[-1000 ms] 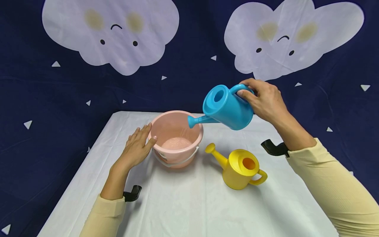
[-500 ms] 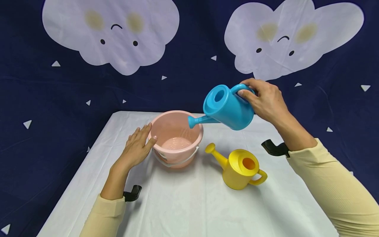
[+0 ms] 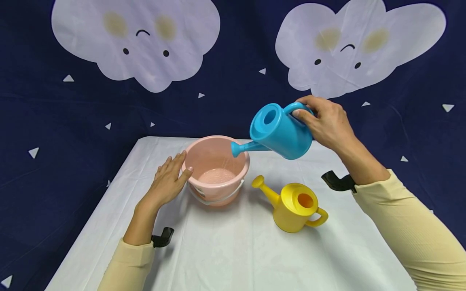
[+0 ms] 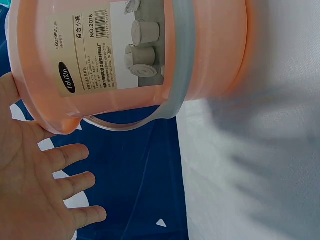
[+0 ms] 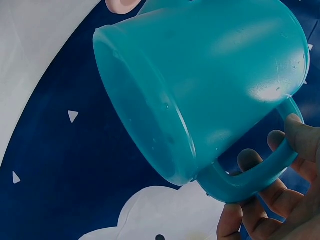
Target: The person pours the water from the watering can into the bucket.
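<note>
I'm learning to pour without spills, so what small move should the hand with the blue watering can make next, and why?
Probably hold the tilt steady. The right hand grips the blue watering can by its handle, its spout over the pink bucket, and fine streams fall onto water pooled at the bottom. The left hand rests flat against the bucket's side, steadying it.

Left wrist view: pink bucket [image 4: 150, 55] cut off by top edge, label print too small to read | right wrist view: blue watering can [image 5: 200, 85] spout out of frame, right hand [image 5: 275, 200] cut by lower right corner | head view: bucket's far wall partly hidden behind spout [image 3: 242, 148].
</note>
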`<control>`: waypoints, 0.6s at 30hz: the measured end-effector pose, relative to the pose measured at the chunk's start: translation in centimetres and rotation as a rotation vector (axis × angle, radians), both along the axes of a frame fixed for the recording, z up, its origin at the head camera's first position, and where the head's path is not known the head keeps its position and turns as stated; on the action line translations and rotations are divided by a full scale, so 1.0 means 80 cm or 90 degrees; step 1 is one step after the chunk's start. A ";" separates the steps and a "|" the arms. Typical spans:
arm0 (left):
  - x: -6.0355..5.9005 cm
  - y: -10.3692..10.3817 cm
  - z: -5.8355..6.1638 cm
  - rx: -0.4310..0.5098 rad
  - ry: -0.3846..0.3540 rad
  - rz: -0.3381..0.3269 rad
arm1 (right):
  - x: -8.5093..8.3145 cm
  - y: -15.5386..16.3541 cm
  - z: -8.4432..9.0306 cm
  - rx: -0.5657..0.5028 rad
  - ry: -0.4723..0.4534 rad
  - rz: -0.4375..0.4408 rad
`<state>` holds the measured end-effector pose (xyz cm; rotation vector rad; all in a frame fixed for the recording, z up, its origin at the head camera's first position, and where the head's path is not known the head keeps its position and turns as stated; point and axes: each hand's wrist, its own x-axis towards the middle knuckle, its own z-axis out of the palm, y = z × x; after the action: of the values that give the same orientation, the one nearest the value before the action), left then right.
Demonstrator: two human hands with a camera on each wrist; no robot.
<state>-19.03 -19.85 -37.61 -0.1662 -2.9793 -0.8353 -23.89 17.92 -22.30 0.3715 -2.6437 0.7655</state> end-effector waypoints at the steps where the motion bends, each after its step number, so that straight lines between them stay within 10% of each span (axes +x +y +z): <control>1: 0.000 0.000 0.000 0.000 0.000 0.000 | 0.000 0.000 0.000 0.000 0.000 0.000; 18: -0.001 0.000 -0.001 0.000 0.000 0.000 | 0.000 0.001 0.000 -0.015 -0.002 0.001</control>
<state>-19.07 -19.85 -37.67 -0.1653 -2.9793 -0.8342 -23.88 17.97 -22.32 0.3666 -2.6344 0.7982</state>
